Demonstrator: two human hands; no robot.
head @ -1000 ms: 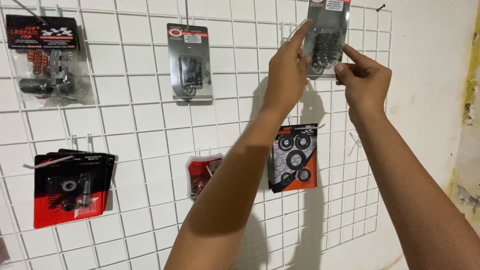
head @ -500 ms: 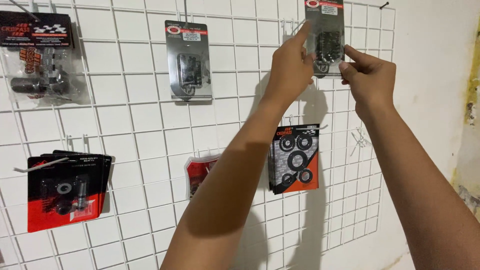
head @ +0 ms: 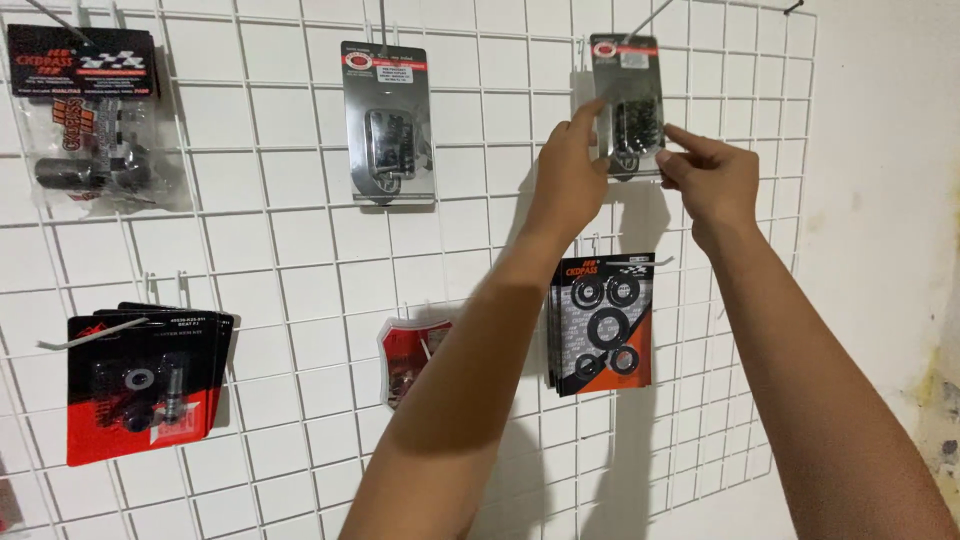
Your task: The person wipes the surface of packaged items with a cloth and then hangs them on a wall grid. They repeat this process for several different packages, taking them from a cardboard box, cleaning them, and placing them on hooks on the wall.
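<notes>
Packet: small clear hanging packet [head: 627, 100] with a dark card back, on a wire hook [head: 648, 17] near the top right of the white wire grid [head: 280, 250].
Long axis: upright, hanging straight down from the hook; its lower edge sits well above the ring packet [head: 601, 322].
Left hand: left hand [head: 566, 180] is at the packet's left edge, forefinger raised along that side, thumb below; the grip looks like a light pinch on the edge, fingers barely parted.
Right hand: right hand [head: 712, 180] is at the packet's right lower corner, forefinger and thumb closed on that corner.
Which is nearer: both touch it, one on each side; the packet lies between the two grips, slightly above both palms.
Looks: glossy see-through front, small dark metal parts clustered in the middle, red and white label at the top.
Neighbours on the grid: grey-backed packet [head: 389, 125] to the left, red-and-black packets [head: 145, 385] far lower left.
</notes>
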